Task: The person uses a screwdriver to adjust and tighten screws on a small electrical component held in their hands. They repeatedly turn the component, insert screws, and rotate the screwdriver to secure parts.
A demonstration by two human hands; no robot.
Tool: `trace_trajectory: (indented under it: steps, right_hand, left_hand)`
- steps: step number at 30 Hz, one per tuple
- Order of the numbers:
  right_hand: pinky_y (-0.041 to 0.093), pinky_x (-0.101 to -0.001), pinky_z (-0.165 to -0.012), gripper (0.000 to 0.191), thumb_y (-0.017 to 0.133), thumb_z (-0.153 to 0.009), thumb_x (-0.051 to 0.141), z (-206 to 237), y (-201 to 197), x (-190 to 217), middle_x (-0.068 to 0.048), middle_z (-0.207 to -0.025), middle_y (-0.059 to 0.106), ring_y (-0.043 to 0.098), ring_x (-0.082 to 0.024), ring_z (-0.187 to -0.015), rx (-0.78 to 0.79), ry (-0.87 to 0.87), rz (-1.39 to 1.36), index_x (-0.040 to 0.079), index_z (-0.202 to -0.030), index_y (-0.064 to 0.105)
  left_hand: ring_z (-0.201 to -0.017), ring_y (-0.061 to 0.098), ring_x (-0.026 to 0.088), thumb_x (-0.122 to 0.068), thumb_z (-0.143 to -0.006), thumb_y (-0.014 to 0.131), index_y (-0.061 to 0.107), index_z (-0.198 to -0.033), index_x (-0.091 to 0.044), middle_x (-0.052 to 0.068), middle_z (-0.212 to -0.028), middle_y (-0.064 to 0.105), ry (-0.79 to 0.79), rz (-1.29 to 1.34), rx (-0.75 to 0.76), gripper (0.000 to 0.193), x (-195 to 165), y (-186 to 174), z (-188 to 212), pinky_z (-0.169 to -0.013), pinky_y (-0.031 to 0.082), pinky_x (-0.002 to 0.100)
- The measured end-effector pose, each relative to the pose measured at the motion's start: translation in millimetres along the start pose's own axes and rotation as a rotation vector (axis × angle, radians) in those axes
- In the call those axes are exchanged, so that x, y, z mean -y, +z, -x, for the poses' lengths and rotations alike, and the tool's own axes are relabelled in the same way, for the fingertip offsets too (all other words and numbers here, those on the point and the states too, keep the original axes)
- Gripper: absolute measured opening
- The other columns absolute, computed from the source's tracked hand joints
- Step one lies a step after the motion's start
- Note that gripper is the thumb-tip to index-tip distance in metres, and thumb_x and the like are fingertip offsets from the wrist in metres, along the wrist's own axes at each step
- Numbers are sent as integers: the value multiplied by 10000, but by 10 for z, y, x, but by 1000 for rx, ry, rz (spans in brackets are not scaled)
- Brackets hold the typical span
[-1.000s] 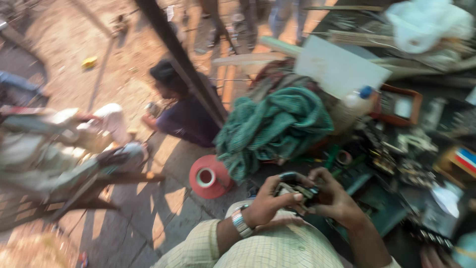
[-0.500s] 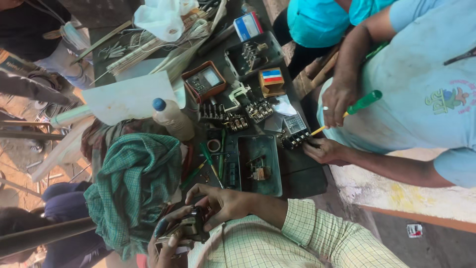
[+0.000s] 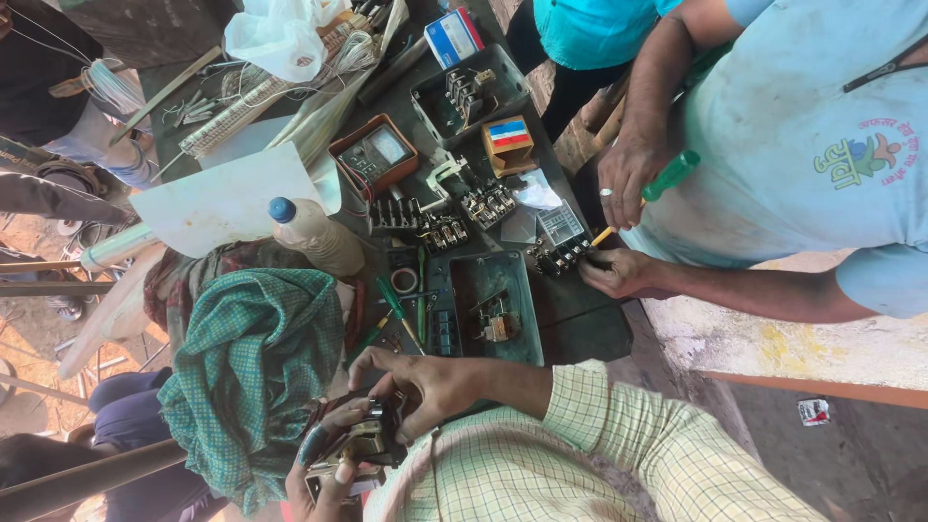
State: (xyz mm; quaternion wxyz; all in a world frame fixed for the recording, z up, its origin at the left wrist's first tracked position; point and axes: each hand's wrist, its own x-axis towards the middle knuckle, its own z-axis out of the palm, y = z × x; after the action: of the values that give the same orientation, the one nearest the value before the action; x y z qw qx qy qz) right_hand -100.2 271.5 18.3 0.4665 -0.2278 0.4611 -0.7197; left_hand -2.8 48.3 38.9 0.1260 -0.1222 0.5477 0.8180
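both hands at the bottom of the view, closed around 1 small black and metal electrical part [image 3: 360, 443]. right hand [image 3: 425, 387], on the checked yellow sleeve [image 3: 619, 454], over the top of the part, fingers curled and pressed onto it. left hand [image 3: 324, 474] beneath, fingers bent up against its underside and clamped there, a dark-nailed fingertip [image 3: 311, 447] at its edge. the part held just above the near edge of the dark worktable [image 3: 580, 329], right beside a green patterned cloth [image 3: 256, 377].

on the table past the hands: a shallow green tray [image 3: 493, 304] with a small metal piece inside, green-handled tools [image 3: 396, 307] just beside it, a roll of tape [image 3: 404, 280], black terminal blocks [image 3: 425, 227], an orange-cased meter [image 3: 375, 155], a small orange box [image 3: 509, 145], a plastic bottle with a blue cap [image 3: 314, 237] lying next to a white sheet [image 3: 227, 198], a white plastic bag [image 3: 280, 34] at the far end.

across the table, another person in a pale blue shirt [image 3: 802, 145], 2 hands busy there: 1 gripping a green-handled screwdriver [image 3: 648, 193], the other [image 3: 619, 273] steadying a black block [image 3: 561, 256] at the tip. well apart from the held part.
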Motion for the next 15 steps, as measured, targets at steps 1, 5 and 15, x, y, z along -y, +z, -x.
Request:
trace_trajectory:
  steps: [1, 5, 15]
  right_hand:
    - [581, -377, -922, 836, 759, -804, -23, -4, 9, 83, -163, -1243, 632, 676, -208, -1049, 9, 12, 69, 109, -1479, 284]
    - [578, -421, -958, 903, 790, -789, 25, -42, 39, 291, -173, -1233, 680, 695, -255, -1066, 87, 41, 297, 114, -1536, 292]
    - [558, -398, -1058, 852, 778, -917, 63, -18, -10, 127, -180, -1301, 702, 690, -246, -1222, 137, -74, 341, 144, -1600, 276]
  left_hand:
    - [-1159, 711, 464, -262, -800, 721, 552, -1292, 130, 359, -1304, 616, -37, -15, 18, 652, -4, 1, 5, -915, 586, 538]
    - [-1237, 662, 472, -225, -834, 740, 551, -1283, 179, 388, -1390, 585, 111, 67, 112, 633, 75, -48, 16, -991, 588, 533]
    - [-1228, 666, 454, -253, -834, 711, 556, -1300, 173, 356, -1388, 588, 122, 8, 92, 649, 268, -287, -31, -1012, 557, 536]
